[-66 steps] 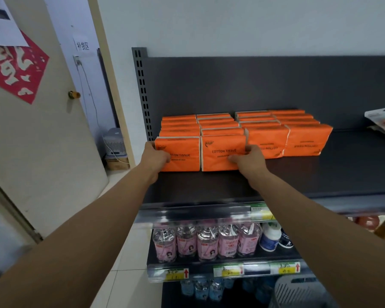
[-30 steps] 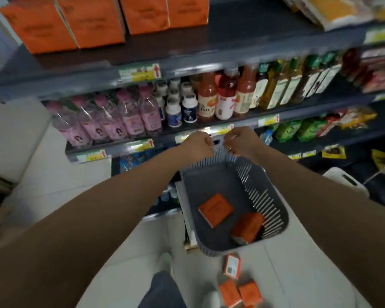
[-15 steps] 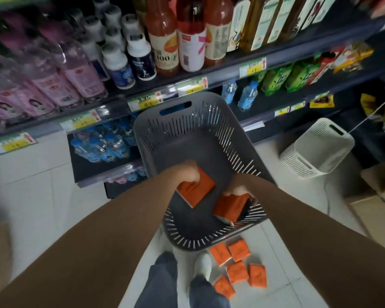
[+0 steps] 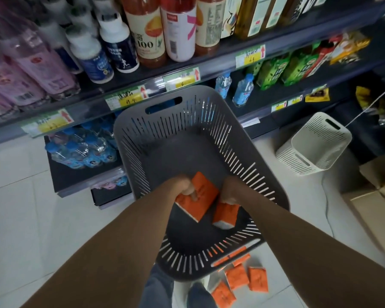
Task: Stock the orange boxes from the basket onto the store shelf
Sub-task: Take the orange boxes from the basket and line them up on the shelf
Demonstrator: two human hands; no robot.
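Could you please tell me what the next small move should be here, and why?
Probably lift both hands straight up out of the grey basket: the left hand grips one orange box, and the right hand grips a second orange box.

two orange boxes (image 4: 200, 196) held tilted inside the grey slotted basket (image 4: 209, 121), others (image 4: 236, 280) on floor (image 4: 31, 207)

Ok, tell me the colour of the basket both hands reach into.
The basket is dark grey with slotted walls, clearest in the head view.

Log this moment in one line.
left hand: grips orange box | right hand: grips second orange box | both in gray basket
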